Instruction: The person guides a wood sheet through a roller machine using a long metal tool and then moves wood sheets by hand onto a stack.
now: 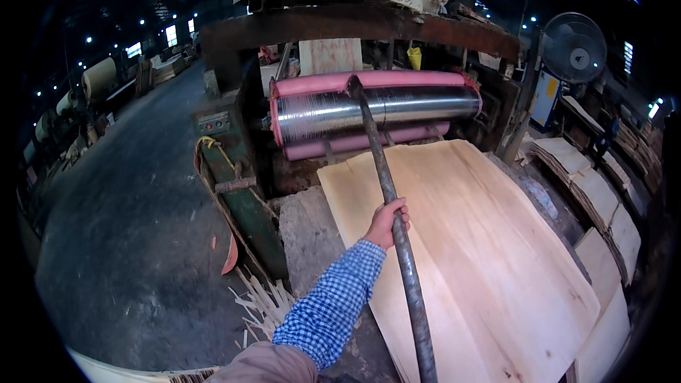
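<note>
Veneer sheets [468, 255], pale and wide, lie stacked below a roller machine [376, 113] with a steel drum between pink rollers. Long dark metal rod [397, 227] slants across the stack, tip against the drum. Left hand [386, 223] is wrapped closed around the rod's middle, steadying it; the right hand is out of view.

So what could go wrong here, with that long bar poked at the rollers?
The left hand alone grips the long metal bar, whose tip rests against the shiny steel roller; if that roller turns, it might snatch or kick the bar. The bar also crosses the thin wood sheets and could scrape or crack them. Loose wood splinters on the floor could trip someone.
</note>
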Action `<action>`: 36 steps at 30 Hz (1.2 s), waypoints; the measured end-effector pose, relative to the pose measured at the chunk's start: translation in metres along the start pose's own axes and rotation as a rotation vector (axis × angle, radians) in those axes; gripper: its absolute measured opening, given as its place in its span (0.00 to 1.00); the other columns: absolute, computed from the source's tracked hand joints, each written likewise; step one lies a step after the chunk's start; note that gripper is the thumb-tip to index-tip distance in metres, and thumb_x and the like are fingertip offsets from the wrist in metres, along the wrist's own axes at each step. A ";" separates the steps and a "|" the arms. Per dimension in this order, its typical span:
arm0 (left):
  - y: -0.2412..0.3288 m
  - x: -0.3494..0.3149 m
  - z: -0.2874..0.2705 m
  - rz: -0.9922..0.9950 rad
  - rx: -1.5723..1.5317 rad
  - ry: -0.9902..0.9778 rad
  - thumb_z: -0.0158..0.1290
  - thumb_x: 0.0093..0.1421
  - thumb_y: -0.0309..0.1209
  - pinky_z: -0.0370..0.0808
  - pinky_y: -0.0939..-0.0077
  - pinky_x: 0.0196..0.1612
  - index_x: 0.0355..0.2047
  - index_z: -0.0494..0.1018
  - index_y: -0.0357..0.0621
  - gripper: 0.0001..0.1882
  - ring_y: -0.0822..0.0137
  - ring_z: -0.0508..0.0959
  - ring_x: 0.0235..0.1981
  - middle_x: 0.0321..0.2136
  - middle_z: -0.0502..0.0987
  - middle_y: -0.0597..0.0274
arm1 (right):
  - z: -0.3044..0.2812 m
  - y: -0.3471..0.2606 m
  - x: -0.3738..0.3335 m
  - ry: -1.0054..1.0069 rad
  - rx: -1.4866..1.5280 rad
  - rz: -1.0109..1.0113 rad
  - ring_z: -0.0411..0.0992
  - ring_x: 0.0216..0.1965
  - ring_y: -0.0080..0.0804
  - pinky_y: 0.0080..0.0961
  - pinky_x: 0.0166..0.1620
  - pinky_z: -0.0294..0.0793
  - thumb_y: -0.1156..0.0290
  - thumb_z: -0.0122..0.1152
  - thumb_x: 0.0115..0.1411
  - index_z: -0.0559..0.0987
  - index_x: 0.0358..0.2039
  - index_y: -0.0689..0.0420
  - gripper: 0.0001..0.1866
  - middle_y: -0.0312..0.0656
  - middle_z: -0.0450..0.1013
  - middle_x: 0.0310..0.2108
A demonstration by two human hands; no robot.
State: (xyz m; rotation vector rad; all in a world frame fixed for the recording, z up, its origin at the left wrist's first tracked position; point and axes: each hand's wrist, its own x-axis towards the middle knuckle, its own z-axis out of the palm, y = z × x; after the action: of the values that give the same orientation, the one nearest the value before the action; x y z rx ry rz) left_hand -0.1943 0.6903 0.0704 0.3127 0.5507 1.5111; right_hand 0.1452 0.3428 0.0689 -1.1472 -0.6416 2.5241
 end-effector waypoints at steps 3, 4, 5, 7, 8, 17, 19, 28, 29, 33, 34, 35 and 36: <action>0.000 0.013 0.003 0.166 0.454 0.262 0.53 0.49 0.26 0.71 0.75 0.21 0.28 0.62 0.37 0.11 0.69 0.70 0.17 0.20 0.68 0.61 | -0.004 -0.012 -0.004 0.217 -0.228 -0.143 0.65 0.16 0.24 0.19 0.18 0.64 0.53 0.48 0.61 0.70 0.34 0.58 0.19 0.36 0.67 0.17; -0.003 0.014 0.001 0.183 0.464 0.275 0.53 0.50 0.26 0.71 0.75 0.20 0.29 0.62 0.37 0.11 0.69 0.70 0.17 0.20 0.68 0.61 | -0.003 -0.015 -0.007 0.328 -0.338 -0.150 0.65 0.15 0.24 0.19 0.18 0.64 0.53 0.46 0.62 0.70 0.33 0.58 0.18 0.36 0.66 0.17; -0.012 0.010 0.010 0.178 0.472 0.275 0.53 0.50 0.26 0.70 0.75 0.19 0.29 0.62 0.38 0.10 0.69 0.71 0.17 0.20 0.68 0.61 | -0.009 -0.015 -0.013 0.337 -0.312 -0.105 0.64 0.15 0.24 0.20 0.18 0.64 0.54 0.44 0.62 0.70 0.31 0.57 0.18 0.36 0.66 0.16; -0.024 0.001 0.011 0.185 0.460 0.253 0.52 0.51 0.26 0.70 0.75 0.19 0.31 0.61 0.37 0.12 0.68 0.71 0.16 0.22 0.68 0.61 | -0.016 -0.021 -0.029 0.336 -0.315 -0.044 0.64 0.14 0.24 0.20 0.17 0.64 0.55 0.43 0.63 0.69 0.28 0.56 0.17 0.36 0.66 0.15; -0.027 -0.002 0.013 0.188 0.450 0.258 0.52 0.51 0.26 0.70 0.75 0.19 0.31 0.61 0.38 0.12 0.68 0.71 0.17 0.22 0.67 0.61 | -0.016 -0.024 -0.037 0.336 -0.304 -0.051 0.63 0.13 0.24 0.20 0.17 0.64 0.55 0.44 0.62 0.68 0.27 0.56 0.17 0.36 0.65 0.15; -0.042 -0.040 0.013 0.175 0.418 0.289 0.52 0.51 0.25 0.71 0.75 0.20 0.31 0.60 0.39 0.12 0.69 0.70 0.16 0.22 0.67 0.61 | -0.014 -0.005 -0.065 0.344 -0.323 -0.032 0.61 0.12 0.22 0.19 0.16 0.60 0.56 0.44 0.63 0.68 0.22 0.55 0.19 0.34 0.63 0.12; -0.047 -0.048 0.008 0.173 0.409 0.279 0.52 0.51 0.25 0.71 0.75 0.20 0.32 0.60 0.39 0.12 0.69 0.69 0.16 0.22 0.67 0.61 | -0.015 0.001 -0.067 0.337 -0.313 -0.029 0.60 0.11 0.22 0.19 0.15 0.58 0.55 0.44 0.63 0.68 0.20 0.55 0.19 0.34 0.62 0.11; -0.067 -0.083 -0.009 0.144 0.397 0.295 0.52 0.52 0.26 0.71 0.76 0.21 0.37 0.60 0.37 0.15 0.70 0.70 0.18 0.24 0.66 0.60 | -0.032 0.037 -0.072 0.384 -0.328 0.090 0.60 0.11 0.21 0.18 0.15 0.57 0.54 0.47 0.62 0.69 0.19 0.55 0.20 0.33 0.63 0.11; -0.066 -0.082 -0.011 0.136 0.393 0.287 0.52 0.52 0.26 0.71 0.76 0.21 0.38 0.60 0.37 0.15 0.70 0.70 0.18 0.25 0.66 0.60 | -0.032 0.037 -0.069 0.379 -0.339 0.081 0.60 0.11 0.20 0.18 0.15 0.57 0.55 0.48 0.61 0.70 0.19 0.55 0.20 0.33 0.63 0.11; -0.056 -0.075 -0.017 0.059 0.373 0.257 0.53 0.54 0.29 0.72 0.74 0.23 0.38 0.61 0.40 0.14 0.70 0.70 0.20 0.25 0.67 0.62 | -0.028 0.043 -0.053 0.539 -0.420 0.018 0.61 0.12 0.20 0.18 0.16 0.59 0.55 0.50 0.61 0.71 0.21 0.56 0.19 0.32 0.64 0.11; -0.053 -0.075 -0.016 0.029 0.366 0.250 0.53 0.55 0.30 0.72 0.73 0.24 0.38 0.61 0.41 0.14 0.70 0.70 0.20 0.25 0.67 0.63 | -0.027 0.046 -0.047 0.593 -0.457 -0.030 0.62 0.12 0.20 0.18 0.16 0.59 0.54 0.50 0.60 0.71 0.21 0.56 0.19 0.32 0.64 0.11; -0.048 -0.075 -0.013 -0.051 0.319 0.232 0.53 0.56 0.31 0.72 0.72 0.24 0.36 0.62 0.42 0.13 0.70 0.70 0.20 0.24 0.67 0.64 | -0.028 0.048 -0.041 0.648 -0.499 -0.081 0.63 0.12 0.20 0.19 0.16 0.60 0.54 0.51 0.60 0.71 0.21 0.57 0.19 0.32 0.64 0.11; -0.045 -0.074 -0.008 -0.135 0.270 0.212 0.53 0.56 0.31 0.72 0.71 0.24 0.35 0.62 0.43 0.12 0.70 0.70 0.20 0.23 0.67 0.64 | -0.035 0.055 -0.033 0.734 -0.658 -0.145 0.63 0.12 0.23 0.22 0.17 0.61 0.54 0.52 0.59 0.71 0.22 0.58 0.19 0.34 0.65 0.12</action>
State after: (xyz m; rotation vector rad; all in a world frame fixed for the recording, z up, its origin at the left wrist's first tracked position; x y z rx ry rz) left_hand -0.1582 0.6134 0.0511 0.3183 0.9311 1.3478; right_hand 0.1886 0.2905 0.0412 -1.9897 -1.2944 1.5850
